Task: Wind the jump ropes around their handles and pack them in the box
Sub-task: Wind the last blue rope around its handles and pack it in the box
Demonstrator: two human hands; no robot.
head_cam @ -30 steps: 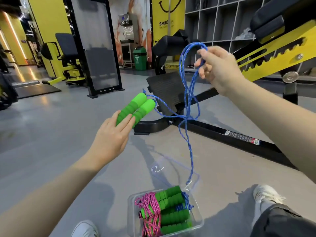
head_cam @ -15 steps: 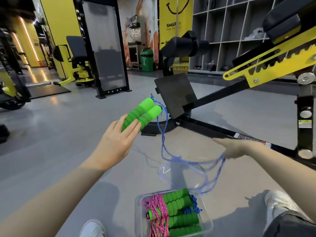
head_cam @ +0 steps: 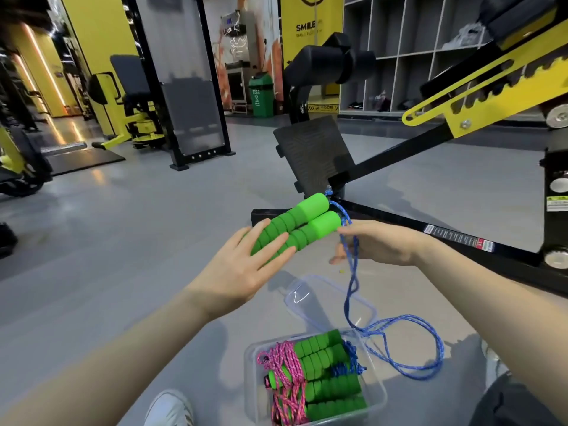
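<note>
Change since half a second ago: right hand (head_cam: 381, 242) has come up from low beside the floor to the tips of the green handles (head_cam: 295, 229); blue rope (head_cam: 399, 336) now drops in slack loops instead of stretching sideways.

Left hand (head_cam: 242, 269): grips the two handles side by side from beneath, fingers (head_cam: 276, 247) stretched along them and slightly spread, thumb hidden.

Right hand: fingertips pinched on the blue rope just below the handle ends.

Blue rope: hangs from the pinch, crosses the clear lid (head_cam: 332, 299), loops on the floor (head_cam: 153, 235) right of the box (head_cam: 255, 379).

Box: clear plastic, on the floor between a white shoe (head_cam: 170, 408) and a dark trouser leg; holds wound green-handled ropes, one pink (head_cam: 285, 382), one blue.

Open room: bare floor to the left and ahead; black bench frame (head_cam: 430, 235) close behind the hands.
</note>
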